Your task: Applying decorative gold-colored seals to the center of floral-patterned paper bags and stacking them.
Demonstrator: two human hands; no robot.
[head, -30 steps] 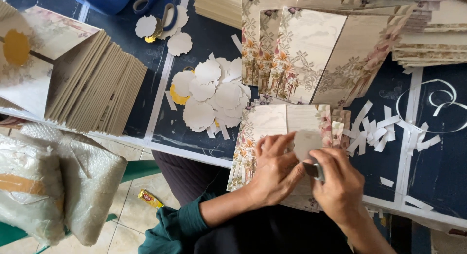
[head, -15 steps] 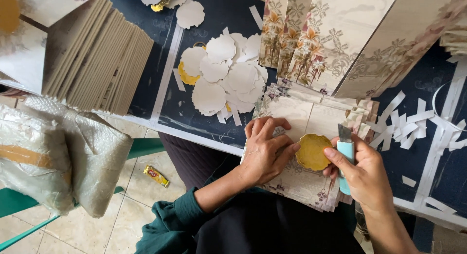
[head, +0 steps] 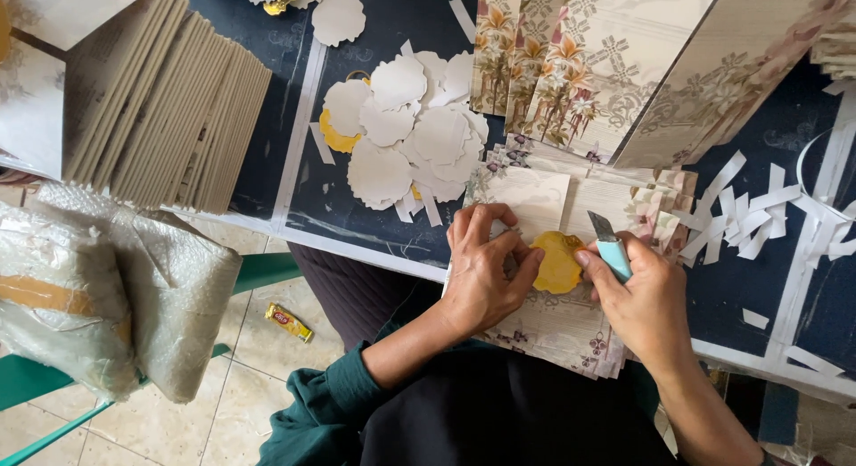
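Note:
A yellow scalloped paper round (head: pixel 558 263) lies on a stack of cream floral cards (head: pixel 571 314) at the table's near edge. My left hand (head: pixel 486 268) pinches the round's left edge with fingertips and rests on the cards. My right hand (head: pixel 640 298) grips a teal utility knife (head: pixel 610 250), blade pointing up-left beside the round's right edge, with a fingertip touching the round.
A pile of white scalloped cutouts (head: pixel 406 131) lies on the dark blue table (head: pixel 308 100). White paper strips (head: pixel 749 218) are scattered at right. Large floral sheets (head: pixel 615 65) lean at the back. Stacked brown cards (head: pixel 160 118) sit at left, bubble-wrapped bundles (head: pixel 98 288) below.
A second ago both hands held a pale cutout over the cards; since then the yellow round shows face up between them and the knife sits upright in my right hand.

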